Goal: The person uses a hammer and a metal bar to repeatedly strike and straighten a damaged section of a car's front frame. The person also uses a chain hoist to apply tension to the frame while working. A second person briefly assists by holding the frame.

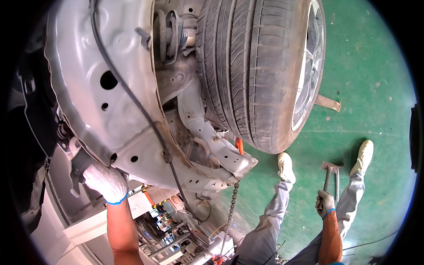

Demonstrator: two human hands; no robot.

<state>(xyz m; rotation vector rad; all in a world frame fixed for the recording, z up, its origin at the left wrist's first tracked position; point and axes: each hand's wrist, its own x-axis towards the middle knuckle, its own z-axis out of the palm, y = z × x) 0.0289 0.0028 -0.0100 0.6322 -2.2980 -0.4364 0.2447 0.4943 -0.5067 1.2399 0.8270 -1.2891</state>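
Note:
My left hand (pixel 105 182), in a white knit glove, presses against the lower edge of a grey car inner wheel-arch panel (pixel 95 79) near a dark bracket. My right hand (pixel 325 204), also gloved, hangs low by my leg and grips the handle of a hammer (pixel 329 170), whose head points toward the green floor. A black cable (pixel 132 99) runs down across the panel. To the right of the panel are a black tyre (pixel 254 66) and a coil spring (pixel 168 35).
A metal chain (pixel 229 212) hangs from the torn frame end (pixel 236 161) beside an orange hook. My white shoes (pixel 286 167) stand on the green floor (pixel 366 79). A metal block (pixel 327 102) sits by the wheel. Workshop equipment lies at the lower centre.

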